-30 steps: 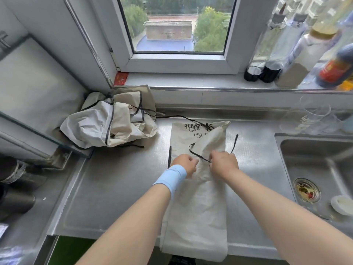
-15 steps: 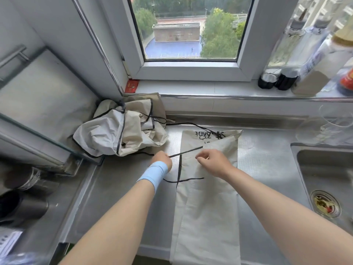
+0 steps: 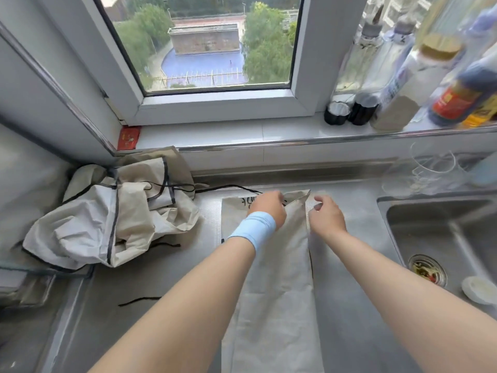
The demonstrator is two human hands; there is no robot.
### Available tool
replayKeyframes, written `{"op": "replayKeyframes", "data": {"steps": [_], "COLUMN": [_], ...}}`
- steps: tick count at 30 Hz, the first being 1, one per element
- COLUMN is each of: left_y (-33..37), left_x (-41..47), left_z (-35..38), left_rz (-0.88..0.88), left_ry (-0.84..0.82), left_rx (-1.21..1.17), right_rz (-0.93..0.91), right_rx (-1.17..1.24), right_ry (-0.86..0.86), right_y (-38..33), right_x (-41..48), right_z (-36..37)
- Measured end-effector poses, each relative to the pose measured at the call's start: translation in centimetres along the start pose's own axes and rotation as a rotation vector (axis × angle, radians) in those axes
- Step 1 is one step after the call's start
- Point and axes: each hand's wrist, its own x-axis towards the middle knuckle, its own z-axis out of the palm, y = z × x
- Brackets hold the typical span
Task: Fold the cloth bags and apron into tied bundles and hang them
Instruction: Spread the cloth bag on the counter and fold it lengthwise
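bright daylight enters through the far window (image 3: 204,41); soft shadows, wide-angle bending at edges, bottles (image 3: 419,76) far right blurred.

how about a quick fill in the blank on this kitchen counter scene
1. The wristband on the left hand is ____.
2. The crumpled cloth pile lies to the ____ of the folded bag.
3. The sink sits on the bag's ____ side.
Missing words: blue; left; right.
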Motion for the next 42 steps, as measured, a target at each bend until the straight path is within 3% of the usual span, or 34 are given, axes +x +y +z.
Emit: {"op": "replayKeyframes", "data": {"steps": [3, 7, 9, 13, 19, 23, 29, 32, 38, 40, 42], "left_y": [1.8, 2.6, 2.4, 1.1, -0.7, -1.6, -2.7, -2.4, -2.3, -2.5, -3.1], "left_x": [3.2, 6.5, 7.6, 8.5, 9.1, 8.4, 7.8, 8.5, 10.5, 10.6, 10.1], "left_z": [0.6, 1.4, 1.4, 1.2, 1.6, 1.9, 0.8, -0.2, -0.6, -0.5, -0.1], "left_rz": [-0.003, 0.038, -0.003, -0.134, -0.165, -0.077, -0.027, -0.105, -0.173, -0.16, -0.08], "left_ry": [-0.106, -0.325, -0.395, -0.318, -0.145, -0.045, -0.139, -0.092, -0.036, -0.035, 0.068], "left_rx": [-0.072, 0.005, -0.088, -0.537, -0.538, -0.445, -0.383, -0.411, -0.477, -0.495, -0.415], "right_rz": [-0.026, -0.056, -0.085, -0.178, -0.309, -0.324, 0.039, -0.002, -0.047, -0.112, -0.269], "right_rx": [0.039, 0.132, 0.155, 0.028, -0.069, -0.121, 0.026, 0.084, 0.176, 0.129, -0.052], "right_ry": [-0.052, -0.096, -0.145, -0.179, -0.018, 0.022, -0.118, -0.176, -0.09, -0.084, -0.052], "right_y": [0.6, 0.3, 0.3, 0.2, 0.4, -0.8, -3.6, -3.8, -3.6, -3.5, -3.3], "right_x": [1.4, 2.5, 2.8, 3.1, 3.4, 3.6, 5.0, 4.4, 4.1, 4.0, 4.1], "right_z": [0.3, 1.1, 1.5, 2.2, 3.6, 4.1, 4.9, 5.5, 5.8, 5.8, 6.1]}}
